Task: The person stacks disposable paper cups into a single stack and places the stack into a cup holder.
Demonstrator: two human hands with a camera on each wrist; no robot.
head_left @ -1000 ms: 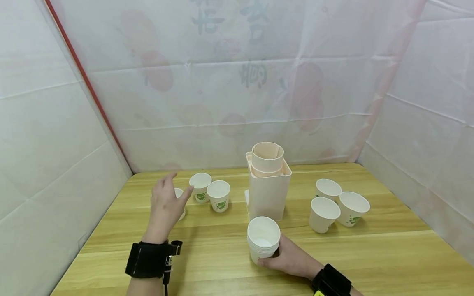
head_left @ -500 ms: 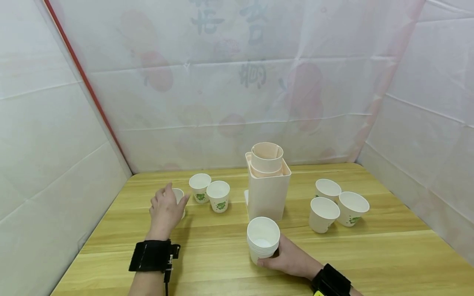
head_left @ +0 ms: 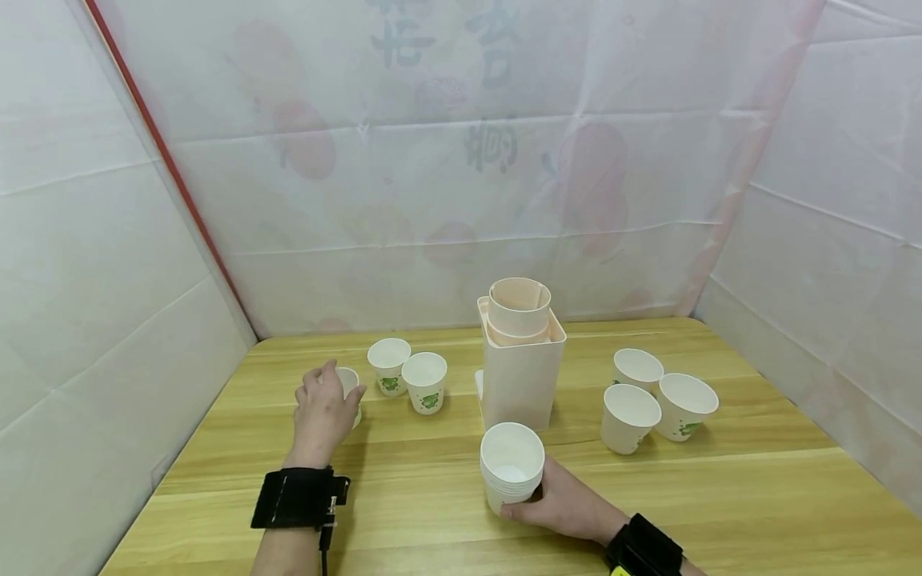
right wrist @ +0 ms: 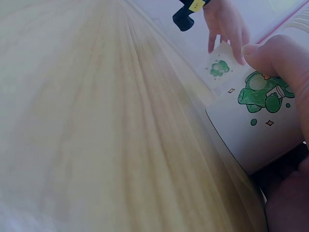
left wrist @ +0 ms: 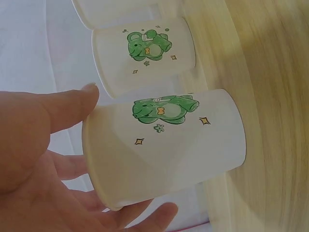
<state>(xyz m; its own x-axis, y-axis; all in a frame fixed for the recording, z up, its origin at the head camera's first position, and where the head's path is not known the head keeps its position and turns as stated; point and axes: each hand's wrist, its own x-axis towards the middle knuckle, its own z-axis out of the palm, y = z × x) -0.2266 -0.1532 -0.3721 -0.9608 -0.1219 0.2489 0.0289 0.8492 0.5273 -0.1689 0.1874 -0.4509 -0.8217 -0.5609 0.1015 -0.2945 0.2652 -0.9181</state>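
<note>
Left hand [head_left: 322, 410] is wrapped around a single paper cup [head_left: 350, 384] standing on the wooden table [head_left: 720, 496], thumb and fingers curled on its sides; left wrist view shows the cup [left wrist: 166, 145] with its green print held between thumb and fingers. Two more cups [head_left: 406, 376] stand just beside it, to its right. Right hand [head_left: 569, 504] grips a stack of nested cups [head_left: 511, 464] resting on the table near the front edge, fingers curled round the base. A tall white cup holder [head_left: 520, 368] stands behind the stack. Three cups [head_left: 655, 400] sit clustered on the right, well apart from both hands.
</note>
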